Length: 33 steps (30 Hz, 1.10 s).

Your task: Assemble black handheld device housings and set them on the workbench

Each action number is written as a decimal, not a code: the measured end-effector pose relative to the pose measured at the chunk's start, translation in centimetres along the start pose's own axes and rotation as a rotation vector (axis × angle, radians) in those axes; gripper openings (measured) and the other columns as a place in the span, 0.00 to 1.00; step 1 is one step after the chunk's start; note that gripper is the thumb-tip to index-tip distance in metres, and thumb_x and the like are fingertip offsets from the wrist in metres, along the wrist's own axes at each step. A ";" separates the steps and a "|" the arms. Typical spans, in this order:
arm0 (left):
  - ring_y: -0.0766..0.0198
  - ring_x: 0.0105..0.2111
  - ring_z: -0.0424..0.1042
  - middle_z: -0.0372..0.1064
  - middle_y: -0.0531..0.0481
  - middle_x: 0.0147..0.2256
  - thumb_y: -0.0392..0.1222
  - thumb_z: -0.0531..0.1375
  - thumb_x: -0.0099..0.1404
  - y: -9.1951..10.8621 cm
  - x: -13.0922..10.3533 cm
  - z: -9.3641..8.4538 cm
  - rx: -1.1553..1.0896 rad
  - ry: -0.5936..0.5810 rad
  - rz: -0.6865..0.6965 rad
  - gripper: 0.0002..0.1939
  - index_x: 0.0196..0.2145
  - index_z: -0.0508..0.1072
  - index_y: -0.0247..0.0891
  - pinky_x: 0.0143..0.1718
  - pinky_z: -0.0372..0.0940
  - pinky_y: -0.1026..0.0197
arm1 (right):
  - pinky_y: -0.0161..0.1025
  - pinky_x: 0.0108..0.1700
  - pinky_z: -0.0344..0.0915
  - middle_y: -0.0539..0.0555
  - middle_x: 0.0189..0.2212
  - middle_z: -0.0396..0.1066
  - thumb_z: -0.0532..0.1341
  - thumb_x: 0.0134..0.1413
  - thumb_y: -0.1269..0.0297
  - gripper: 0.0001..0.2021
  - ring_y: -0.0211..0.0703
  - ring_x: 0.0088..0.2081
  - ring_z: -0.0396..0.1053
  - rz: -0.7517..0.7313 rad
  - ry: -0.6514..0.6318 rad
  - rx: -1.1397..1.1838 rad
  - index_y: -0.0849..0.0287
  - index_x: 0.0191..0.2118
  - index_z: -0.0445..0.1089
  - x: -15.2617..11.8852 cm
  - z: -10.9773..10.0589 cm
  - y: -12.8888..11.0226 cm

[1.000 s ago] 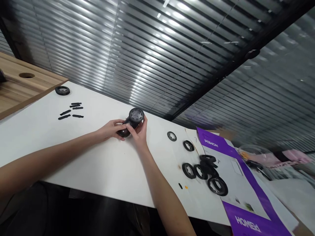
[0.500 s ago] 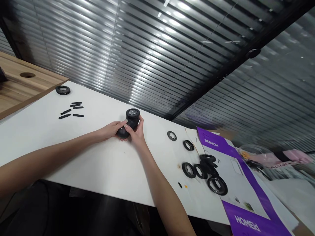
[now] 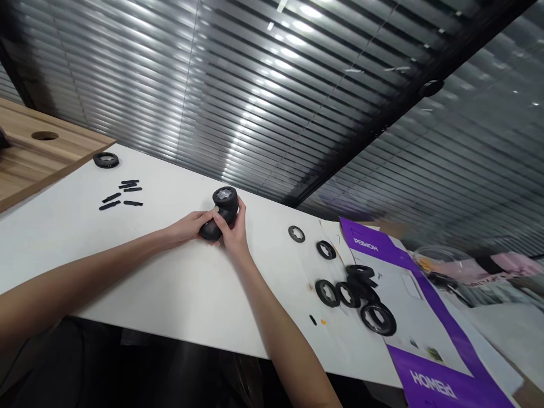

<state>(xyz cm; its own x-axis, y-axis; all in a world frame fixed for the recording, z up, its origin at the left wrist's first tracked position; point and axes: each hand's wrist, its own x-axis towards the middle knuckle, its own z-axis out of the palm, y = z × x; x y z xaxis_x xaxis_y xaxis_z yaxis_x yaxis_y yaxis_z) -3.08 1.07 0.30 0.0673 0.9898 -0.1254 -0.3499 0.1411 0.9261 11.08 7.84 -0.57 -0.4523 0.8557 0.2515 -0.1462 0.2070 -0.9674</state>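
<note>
A black rounded device point(image 3: 226, 212) with a round, shiny patterned face at its top is held above the white table point(image 3: 182, 300). My left hand point(image 3: 191, 225) grips its lower left side, with the thumb on the front. Around its right side wraps my right hand point(image 3: 234, 229), thumb across the front and fingers behind. The two thumbs nearly meet at the device's middle. Fingers behind and under it are mostly hidden.
Several black strips point(image 3: 127, 187) and a black ring point(image 3: 106, 160) lie at the left by a wooden board point(image 3: 63, 153). Several black rings point(image 3: 327, 293) lie at the right beside a purple and white sheet point(image 3: 408, 294). A thin ring point(image 3: 296, 233) lies nearer the middle.
The black device has tilted slightly, its round face now turned more toward me and a little to the left. Both hands keep their hold on it. The view has shifted slightly.
</note>
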 end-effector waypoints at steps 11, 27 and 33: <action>0.62 0.31 0.74 0.76 0.45 0.35 0.70 0.63 0.65 0.4 0.0 -0.5 -0.249 0.097 -0.141 0.29 0.38 0.81 0.38 0.35 0.71 0.62 | 0.58 0.65 0.71 0.57 0.73 0.58 0.82 0.36 0.52 0.58 0.60 0.67 0.65 -0.083 -0.241 -0.265 0.42 0.74 0.57 -1.2 0.2 -0.4; 0.55 0.42 0.79 0.80 0.41 0.41 0.65 0.66 0.66 -0.7 0.7 -0.9 -0.284 0.085 -0.039 0.26 0.41 0.79 0.35 0.54 0.72 0.54 | 0.53 0.61 0.72 0.57 0.62 0.73 0.74 0.54 0.51 0.36 0.56 0.59 0.74 -0.169 -0.187 -0.308 0.47 0.67 0.69 -0.9 0.2 0.4; 0.55 0.44 0.79 0.80 0.39 0.43 0.66 0.64 0.67 -0.8 0.7 -1.0 -0.285 0.056 -0.014 0.28 0.44 0.79 0.34 0.56 0.72 0.52 | 0.55 0.65 0.69 0.55 0.60 0.76 0.75 0.52 0.53 0.31 0.57 0.61 0.73 -0.164 -0.148 -0.265 0.47 0.62 0.75 -0.9 0.3 -0.1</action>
<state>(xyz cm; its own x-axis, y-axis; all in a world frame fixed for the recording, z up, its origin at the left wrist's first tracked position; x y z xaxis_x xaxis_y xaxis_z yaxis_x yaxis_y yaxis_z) -3.67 1.69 -0.91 0.0253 0.9861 -0.1640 -0.5982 0.1464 0.7879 11.27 6.89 -0.71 -0.5669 0.7269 0.3875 -0.0028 0.4687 -0.8834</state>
